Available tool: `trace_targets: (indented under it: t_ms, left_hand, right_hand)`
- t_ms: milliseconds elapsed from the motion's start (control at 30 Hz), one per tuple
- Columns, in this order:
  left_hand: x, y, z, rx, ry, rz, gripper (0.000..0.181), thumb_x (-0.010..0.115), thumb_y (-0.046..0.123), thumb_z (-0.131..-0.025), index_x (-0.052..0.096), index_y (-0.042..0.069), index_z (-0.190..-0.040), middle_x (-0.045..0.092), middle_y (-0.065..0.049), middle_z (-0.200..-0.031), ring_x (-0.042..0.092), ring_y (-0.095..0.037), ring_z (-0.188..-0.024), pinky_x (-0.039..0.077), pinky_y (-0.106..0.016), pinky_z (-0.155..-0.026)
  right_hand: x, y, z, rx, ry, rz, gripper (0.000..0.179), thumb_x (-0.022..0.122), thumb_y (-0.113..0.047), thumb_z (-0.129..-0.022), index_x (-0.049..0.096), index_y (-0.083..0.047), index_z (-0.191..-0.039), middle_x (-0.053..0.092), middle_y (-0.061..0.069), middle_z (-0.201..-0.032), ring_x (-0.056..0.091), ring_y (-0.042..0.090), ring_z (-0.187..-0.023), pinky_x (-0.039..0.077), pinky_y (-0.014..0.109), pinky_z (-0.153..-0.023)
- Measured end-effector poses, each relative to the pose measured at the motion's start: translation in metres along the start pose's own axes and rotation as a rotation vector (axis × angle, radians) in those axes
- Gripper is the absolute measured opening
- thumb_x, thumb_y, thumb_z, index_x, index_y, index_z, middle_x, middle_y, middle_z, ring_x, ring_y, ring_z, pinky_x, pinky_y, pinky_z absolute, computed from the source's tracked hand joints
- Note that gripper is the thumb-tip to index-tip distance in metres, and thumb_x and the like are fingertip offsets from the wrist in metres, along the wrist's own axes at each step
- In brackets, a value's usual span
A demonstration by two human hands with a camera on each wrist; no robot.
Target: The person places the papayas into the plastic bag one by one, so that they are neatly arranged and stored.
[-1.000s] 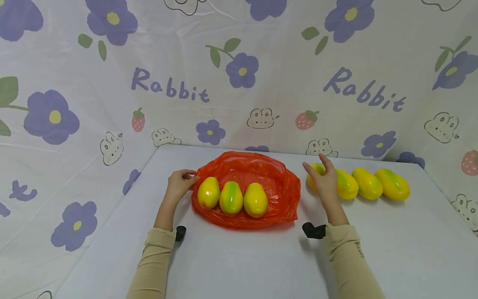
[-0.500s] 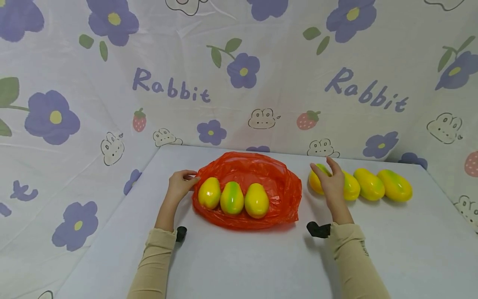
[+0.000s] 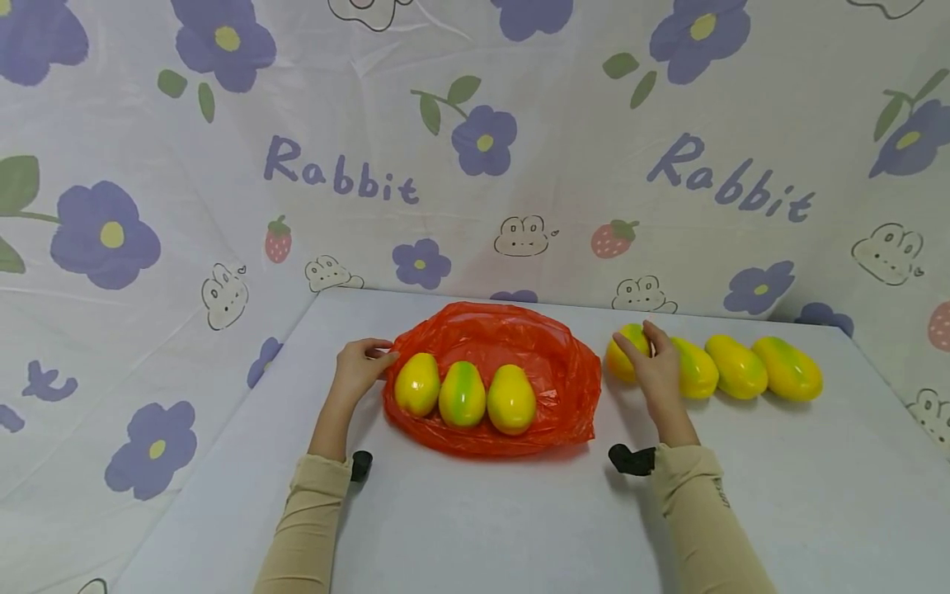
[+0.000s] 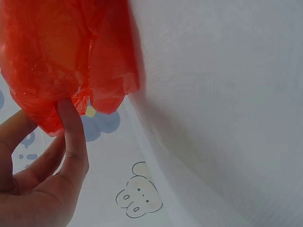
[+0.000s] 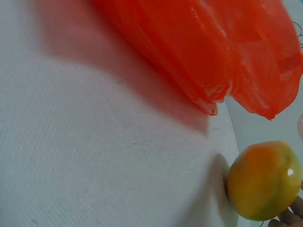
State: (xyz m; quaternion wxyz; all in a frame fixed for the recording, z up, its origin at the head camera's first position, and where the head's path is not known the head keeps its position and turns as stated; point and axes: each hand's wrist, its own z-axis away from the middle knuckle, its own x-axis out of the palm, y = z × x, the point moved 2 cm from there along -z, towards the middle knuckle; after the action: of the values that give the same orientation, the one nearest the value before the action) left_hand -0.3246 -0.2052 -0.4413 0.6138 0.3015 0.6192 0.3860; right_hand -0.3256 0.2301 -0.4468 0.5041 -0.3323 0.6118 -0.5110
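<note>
A red plastic bag (image 3: 552, 346) lies spread open, with three yellow-green mangoes (image 3: 463, 394) in a row on its near part. My left hand (image 3: 358, 367) pinches the bag's left edge; in the left wrist view, thumb and fingers (image 4: 73, 137) close on the red film (image 4: 52, 56). Right of the bag, my right hand (image 3: 659, 371) grips a mango (image 3: 623, 360), the leftmost of those outside. In the right wrist view this mango (image 5: 265, 179) shows beside its shadow, with dark fingertips (image 5: 289, 217) at its lower right; most of that hand is out of frame.
Three more mangoes (image 3: 735, 367) lie in a slanting row on the white table (image 3: 482, 528), right of my right hand. A printed cloth (image 3: 445, 223) hangs behind the table. A dark wrist mount (image 3: 631, 459) sticks out from the right cuff.
My right hand moved right to the leftmost loose mango, then its fingers closed on it. That mango has shifted slightly left. The left hand stays at the bag's edge.
</note>
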Motion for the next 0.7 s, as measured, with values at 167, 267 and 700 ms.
trace_targets:
  t_ms: [167, 267, 700]
  left_hand:
    - [0.0, 0.0, 0.0, -0.005, 0.003, 0.008, 0.038, 0.063, 0.02, -0.094, 0.062, 0.001, -0.126, 0.063, -0.02, -0.109, 0.067, -0.013, -0.071, 0.061, -0.03, -0.078]
    - [0.0, 0.0, 0.0, -0.004, 0.005, 0.005, 0.038, 0.064, 0.02, -0.094, 0.062, 0.001, -0.126, 0.063, -0.02, -0.108, 0.067, -0.013, -0.071, 0.062, -0.031, -0.078]
    - [0.0, -0.001, -0.001, 0.012, -0.002, 0.0, 0.038, 0.063, 0.02, -0.094, 0.062, 0.0, -0.126, 0.063, -0.021, -0.109, 0.068, -0.014, -0.072, 0.061, -0.029, -0.077]
  right_hand:
    - [0.003, 0.005, -0.004, 0.029, 0.016, 0.029, 0.077, 0.062, -0.036, -0.094, 0.021, -0.016, -0.156, 0.02, 0.007, -0.164, 0.02, 0.026, -0.152, 0.021, 0.042, -0.124]
    - [0.004, 0.007, -0.005, 0.031, 0.032, 0.031, 0.077, 0.062, -0.036, -0.094, 0.021, -0.016, -0.156, 0.021, 0.007, -0.163, 0.024, 0.027, -0.15, 0.023, 0.043, -0.124]
    - [0.006, 0.017, -0.009, 0.009, 0.064, 0.008, 0.073, 0.061, -0.031, -0.095, 0.024, -0.012, -0.155, 0.024, 0.012, -0.162, 0.026, 0.03, -0.148, 0.022, 0.043, -0.125]
